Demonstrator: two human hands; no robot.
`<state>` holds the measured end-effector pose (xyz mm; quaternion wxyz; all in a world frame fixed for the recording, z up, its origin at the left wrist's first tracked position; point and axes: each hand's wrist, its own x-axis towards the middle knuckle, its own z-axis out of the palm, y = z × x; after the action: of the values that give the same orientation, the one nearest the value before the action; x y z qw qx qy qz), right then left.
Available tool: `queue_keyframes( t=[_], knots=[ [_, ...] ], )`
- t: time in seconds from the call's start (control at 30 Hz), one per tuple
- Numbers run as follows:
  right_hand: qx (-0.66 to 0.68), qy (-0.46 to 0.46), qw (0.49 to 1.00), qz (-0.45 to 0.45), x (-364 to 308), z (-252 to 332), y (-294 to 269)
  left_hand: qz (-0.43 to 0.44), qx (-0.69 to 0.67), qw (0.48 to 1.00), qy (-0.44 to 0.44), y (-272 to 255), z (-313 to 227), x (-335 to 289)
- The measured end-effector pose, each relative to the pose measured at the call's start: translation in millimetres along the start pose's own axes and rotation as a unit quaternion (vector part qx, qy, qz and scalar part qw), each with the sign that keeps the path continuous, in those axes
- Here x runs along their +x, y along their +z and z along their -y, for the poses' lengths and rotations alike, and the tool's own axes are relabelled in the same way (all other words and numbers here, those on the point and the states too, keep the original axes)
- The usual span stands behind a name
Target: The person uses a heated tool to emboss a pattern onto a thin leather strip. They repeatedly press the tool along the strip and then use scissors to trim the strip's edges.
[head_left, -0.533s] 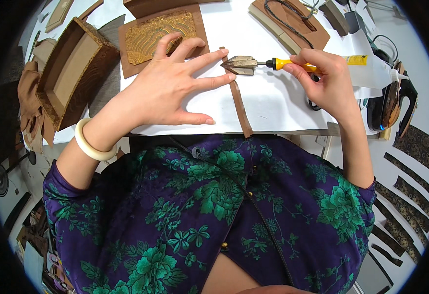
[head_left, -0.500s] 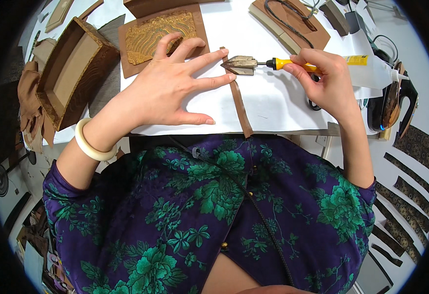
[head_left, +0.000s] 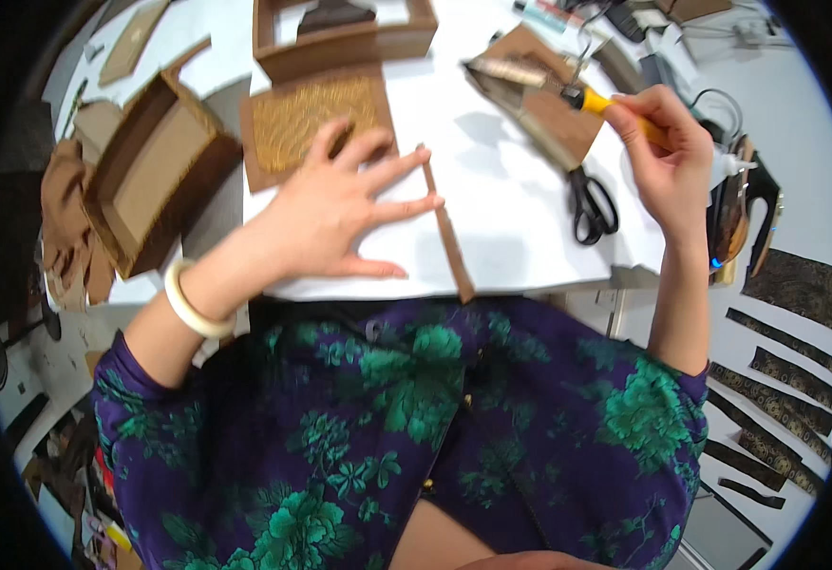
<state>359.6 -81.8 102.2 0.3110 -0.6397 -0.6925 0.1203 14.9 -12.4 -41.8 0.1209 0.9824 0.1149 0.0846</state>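
Note:
A narrow brown strip (head_left: 449, 237) lies on the white sheet, running down to the table's near edge. My left hand (head_left: 326, 209) is spread flat beside it, with two fingertips pressing on its upper part. My right hand (head_left: 674, 166) is closed around the yellow handle of a small pointed electric iron (head_left: 595, 101). The iron is lifted clear of the strip, and its metal tip points left, above a brown panel (head_left: 554, 123) at the upper right. Beyond my left fingers lies a gold-patterned piece (head_left: 307, 114) on a brown backing; my fingers partly cover it.
An open brown box (head_left: 155, 161) stands on the left, next to crumpled brown cloth (head_left: 72, 218). At the back is another box (head_left: 345, 59) with something dark inside. Black-handled scissors (head_left: 592, 204) lie below the panel. Dark patterned strips (head_left: 796, 294) lie at the right.
My right hand has raised the iron away from the strip, toward the upper right, uncovering the scissors. My left fingers stay on the strip. The whole view has shifted, showing more of the back.

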Motion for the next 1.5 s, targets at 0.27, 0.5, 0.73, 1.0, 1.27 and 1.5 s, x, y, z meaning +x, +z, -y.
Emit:
queue_keyframes(
  t=[0.27,0.5,0.73,1.0,1.27,1.5],
  knots=[
    [-0.349,0.004,0.922,-0.166,206,-14,-81,-0.009,-0.019,1.0,0.014,-7,-2,5],
    [-0.422,0.082,0.899,-0.085,381,-75,7,-0.022,-0.036,0.999,-0.018,-8,-5,-4],
    [-0.449,0.061,0.89,-0.042,426,-161,56,-0.027,-0.057,0.998,-0.014,2,-4,-3],
    [-0.537,0.035,0.835,0.11,392,-135,2,-0.01,-0.054,0.998,0.005,6,-1,6],
    [-0.317,0.03,0.947,0.033,359,-129,-7,-0.041,-0.049,0.998,-0.021,0,-5,2],
    [-0.414,-0.036,0.907,0.073,377,-235,-26,-0.061,-0.047,0.997,0.002,3,-6,11]
  ],
)
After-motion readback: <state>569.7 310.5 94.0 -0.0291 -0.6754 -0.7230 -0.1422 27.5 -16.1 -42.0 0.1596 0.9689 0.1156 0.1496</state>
